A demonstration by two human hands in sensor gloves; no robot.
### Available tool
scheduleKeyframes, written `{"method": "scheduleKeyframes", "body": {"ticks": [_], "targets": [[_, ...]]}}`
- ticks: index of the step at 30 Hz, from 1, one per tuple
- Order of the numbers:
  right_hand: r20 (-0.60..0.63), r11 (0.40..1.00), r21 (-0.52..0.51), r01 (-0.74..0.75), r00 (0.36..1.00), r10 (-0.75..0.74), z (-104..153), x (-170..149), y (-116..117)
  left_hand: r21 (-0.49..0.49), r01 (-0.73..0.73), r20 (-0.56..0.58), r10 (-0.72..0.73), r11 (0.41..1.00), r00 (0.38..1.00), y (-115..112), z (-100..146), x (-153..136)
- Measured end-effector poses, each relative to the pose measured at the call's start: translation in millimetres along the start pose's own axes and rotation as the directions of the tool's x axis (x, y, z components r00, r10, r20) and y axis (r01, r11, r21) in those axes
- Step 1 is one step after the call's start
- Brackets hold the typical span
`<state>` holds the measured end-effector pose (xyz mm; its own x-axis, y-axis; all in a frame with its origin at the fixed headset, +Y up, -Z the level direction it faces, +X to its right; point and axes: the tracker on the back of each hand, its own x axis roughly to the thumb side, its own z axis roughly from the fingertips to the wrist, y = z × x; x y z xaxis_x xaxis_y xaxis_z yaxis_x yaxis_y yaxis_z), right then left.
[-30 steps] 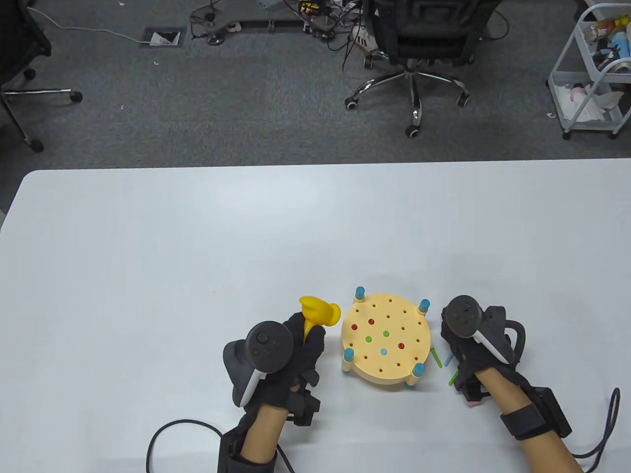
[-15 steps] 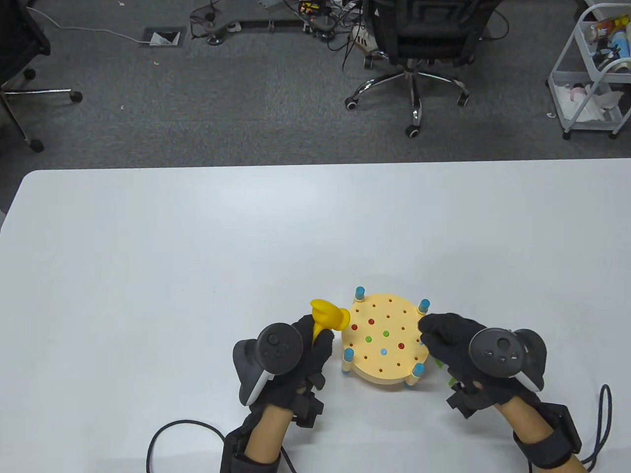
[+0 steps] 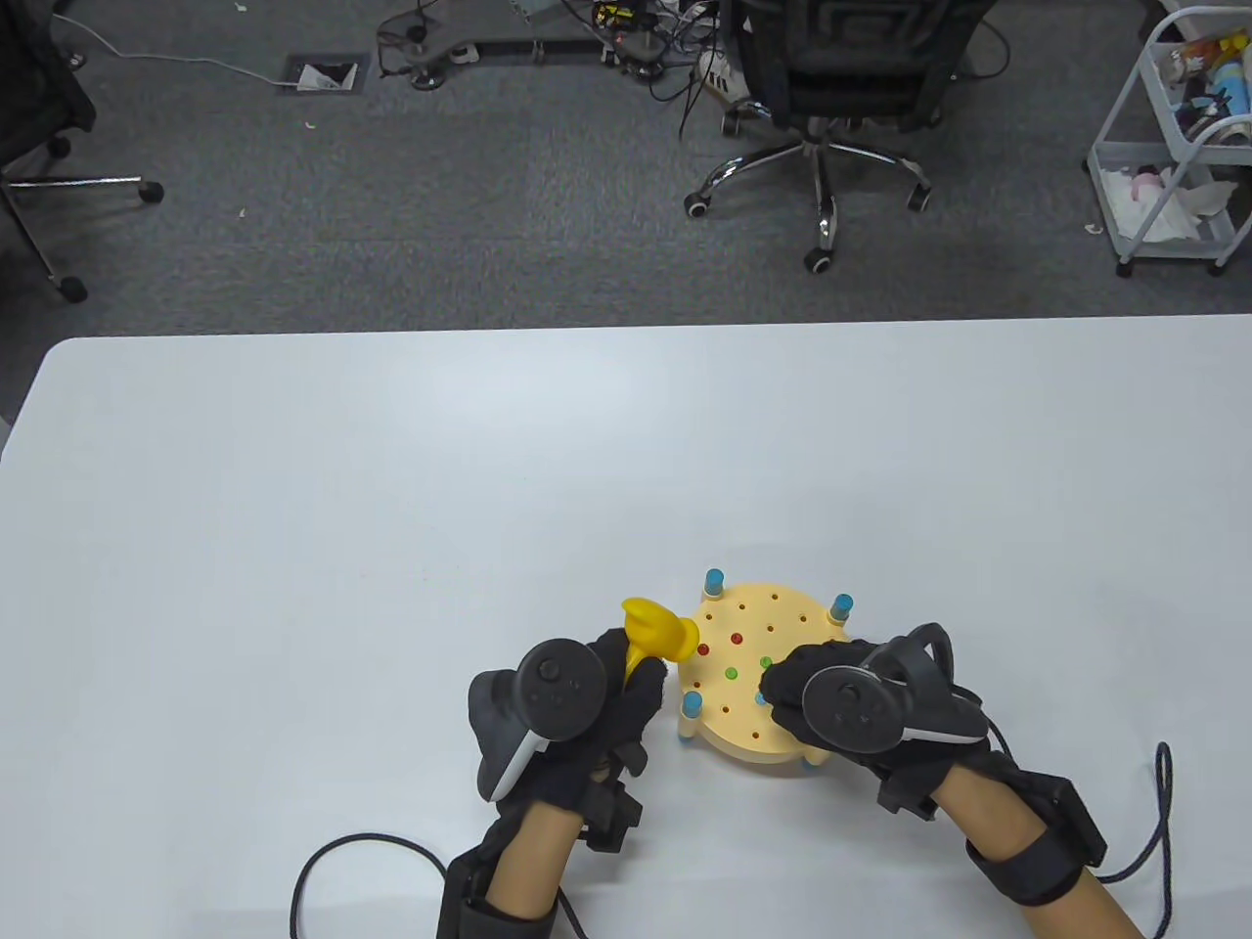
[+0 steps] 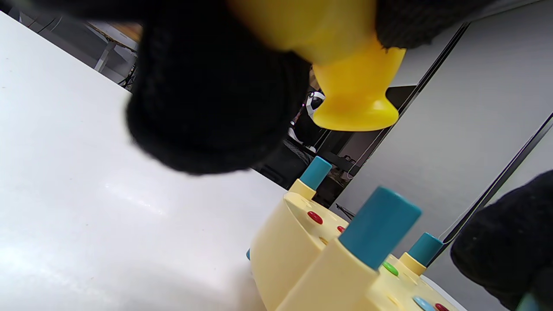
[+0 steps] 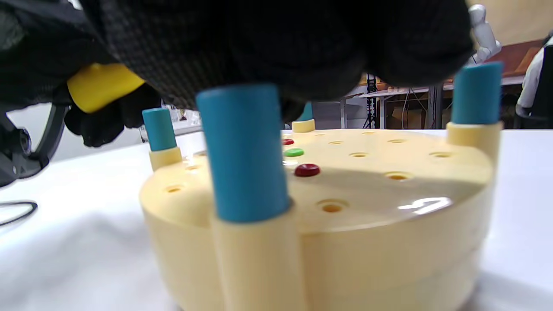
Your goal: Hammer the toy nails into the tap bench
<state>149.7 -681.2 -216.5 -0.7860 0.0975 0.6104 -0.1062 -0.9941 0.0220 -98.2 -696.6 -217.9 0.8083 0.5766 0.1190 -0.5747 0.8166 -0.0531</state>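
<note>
The round yellow tap bench (image 3: 773, 611) stands near the table's front edge, with blue corner pegs (image 3: 713, 579) and red (image 3: 736, 640) and green (image 3: 730, 673) nails sunk in its top. My left hand (image 3: 626, 685) grips the yellow hammer (image 3: 657, 634) by its handle, with the head above the bench's left rim. My right hand (image 3: 782, 685) hovers over the bench's front right, fingers bunched. In the left wrist view a pale green nail tip (image 4: 529, 302) shows under the right hand's fingers (image 4: 505, 242). The right wrist view shows the bench (image 5: 389, 242) close up.
The white table (image 3: 391, 489) stretches far and left of the bench. A black cable (image 3: 333, 861) loops at the front edge by my left forearm. An office chair (image 3: 831, 88) and a white cart (image 3: 1174, 147) stand on the floor beyond the table.
My right hand has moved left from the loose nails beside the bench to over its front right part. The left hand and hammer have shifted slightly right, toward the bench rim.
</note>
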Motion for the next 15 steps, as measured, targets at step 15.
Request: {"method": "scheduleKeyframes", "body": {"ticks": [15], "targets": [[0.046,0.996,0.03,-0.087,0.995,0.085,-2.2,4.3,5.9,-0.016,0.013,0.004,-0.013,1.0,1.0,-3.0,-0.7,1.6]]}}
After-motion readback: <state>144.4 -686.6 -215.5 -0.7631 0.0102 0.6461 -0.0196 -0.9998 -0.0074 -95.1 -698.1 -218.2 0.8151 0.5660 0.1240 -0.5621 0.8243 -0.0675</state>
